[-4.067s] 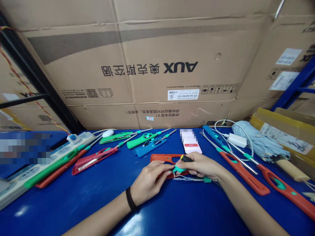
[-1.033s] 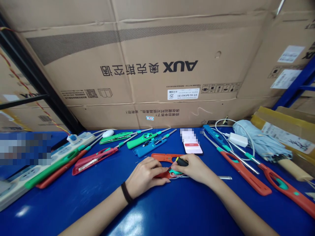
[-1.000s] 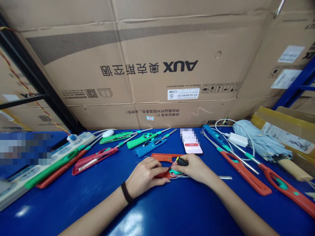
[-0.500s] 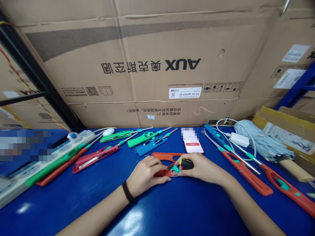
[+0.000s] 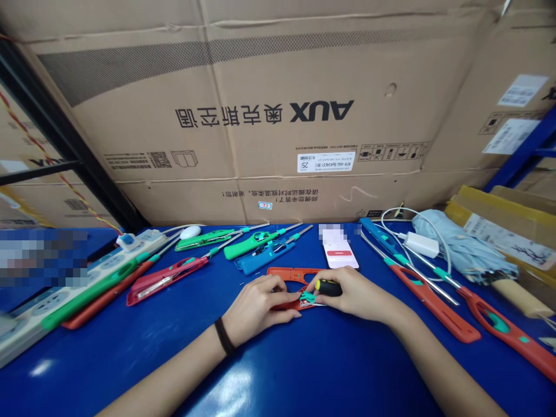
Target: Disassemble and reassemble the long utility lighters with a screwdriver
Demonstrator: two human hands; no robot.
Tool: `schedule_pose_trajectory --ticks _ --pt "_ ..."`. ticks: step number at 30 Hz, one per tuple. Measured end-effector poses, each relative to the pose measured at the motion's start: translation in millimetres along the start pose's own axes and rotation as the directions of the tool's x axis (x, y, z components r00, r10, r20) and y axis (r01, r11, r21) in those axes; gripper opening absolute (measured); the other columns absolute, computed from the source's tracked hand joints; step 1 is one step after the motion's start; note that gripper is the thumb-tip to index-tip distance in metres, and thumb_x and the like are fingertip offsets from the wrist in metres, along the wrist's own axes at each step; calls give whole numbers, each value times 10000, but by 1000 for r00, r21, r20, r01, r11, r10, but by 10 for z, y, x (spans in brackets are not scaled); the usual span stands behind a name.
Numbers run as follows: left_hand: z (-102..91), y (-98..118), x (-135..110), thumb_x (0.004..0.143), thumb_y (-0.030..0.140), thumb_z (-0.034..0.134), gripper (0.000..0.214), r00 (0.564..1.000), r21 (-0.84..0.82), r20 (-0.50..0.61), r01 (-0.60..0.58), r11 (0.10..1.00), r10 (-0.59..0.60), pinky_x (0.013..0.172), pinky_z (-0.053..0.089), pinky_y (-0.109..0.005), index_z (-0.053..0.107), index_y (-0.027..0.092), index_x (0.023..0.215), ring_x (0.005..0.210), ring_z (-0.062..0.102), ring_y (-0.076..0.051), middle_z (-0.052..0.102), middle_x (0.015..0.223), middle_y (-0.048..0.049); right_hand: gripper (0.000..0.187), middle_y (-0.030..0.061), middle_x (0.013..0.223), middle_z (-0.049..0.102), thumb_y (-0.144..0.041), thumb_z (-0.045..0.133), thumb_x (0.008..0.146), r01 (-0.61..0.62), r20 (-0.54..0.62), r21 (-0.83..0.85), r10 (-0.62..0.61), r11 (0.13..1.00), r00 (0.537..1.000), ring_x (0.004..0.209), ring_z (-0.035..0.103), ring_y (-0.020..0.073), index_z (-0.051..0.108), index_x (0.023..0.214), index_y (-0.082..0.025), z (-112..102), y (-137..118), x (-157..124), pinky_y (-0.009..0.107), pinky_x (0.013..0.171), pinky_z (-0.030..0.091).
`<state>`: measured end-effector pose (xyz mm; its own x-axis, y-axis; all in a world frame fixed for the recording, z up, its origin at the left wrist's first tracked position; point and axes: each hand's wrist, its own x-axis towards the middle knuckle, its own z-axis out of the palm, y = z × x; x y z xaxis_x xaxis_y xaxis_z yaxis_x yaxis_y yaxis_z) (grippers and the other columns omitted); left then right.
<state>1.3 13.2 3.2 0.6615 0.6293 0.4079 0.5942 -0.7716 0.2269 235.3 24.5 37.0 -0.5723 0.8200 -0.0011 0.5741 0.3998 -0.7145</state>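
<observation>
Our right grip (image 5: 350, 292) clamps the black-and-yellow handle (image 5: 330, 288), our left grip (image 5: 254, 300) pinches the orange casing (image 5: 294, 304); if the handle slips, the teal piece (image 5: 308, 297) between them could jump loose

Far side: big AUX carton (image 5: 278, 69), print upside down, white label (image 5: 325, 162) low on it, right of centre. Phone (image 5: 342, 259) flat on the table (image 5: 304, 370) in front, screen lit, upper part pixelated. Right: white power adapter (image 5: 421, 245) beside folded light-blue umbrella (image 5: 463, 243), wooden handle (image 5: 515, 295) toward the near side. Yellow-edged cardboard box (image 5: 467, 202) behind that. Left: power strip (image 5: 54, 300), blue-white plug (image 5: 127, 240) in it; white oval object (image 5: 190, 232) near its far end. Black frame post (image 5: 110, 194) far left.
</observation>
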Motion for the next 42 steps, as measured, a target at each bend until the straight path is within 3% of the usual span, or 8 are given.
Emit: schedule_pose_trajectory --ticks 23,28,33,42 --pt "-9 -10 -13 828 438 602 299 999 -18 -33 -29 999 28 686 490 -246 670 219 1019 738 601 -145 637 831 -31 162 11 863 699 -180 580 793 24 -17 -38 -25 999 1000 777 619 180 678 909 -235 25 -31 -9 257 732 430" --pt "-9 -4 -12 854 348 595 194 999 -103 -1 -49 993 50 740 488 -257 678 268 1010 826 604 -147 628 935 -22 146 11 823 703 -156 579 776 12 -34 -88 -15 996 999 743 618 179 682 846 -233 40 -62 -18 239 700 420" --pt "-5 35 -6 849 254 594 160 999 -251 40 34 967 -25 867 462 -298 662 236 993 953 566 -167 586 1044 -44 178 8 822 705 -137 562 773 18 -30 -99 -21 995 999 730 616 174 681 857 -238 31 -83 -20 233 688 418" --pt "-10 67 -19 890 241 527 173 999 -187 47 -2 982 11 862 450 -317 662 248 997 955 547 -177 583 1052 -46 191 2 833 700 -109 551 777 25 -29 -146 -30 989 999 745 622 173 662 856 -242 43 -115 -32 218 667 396"
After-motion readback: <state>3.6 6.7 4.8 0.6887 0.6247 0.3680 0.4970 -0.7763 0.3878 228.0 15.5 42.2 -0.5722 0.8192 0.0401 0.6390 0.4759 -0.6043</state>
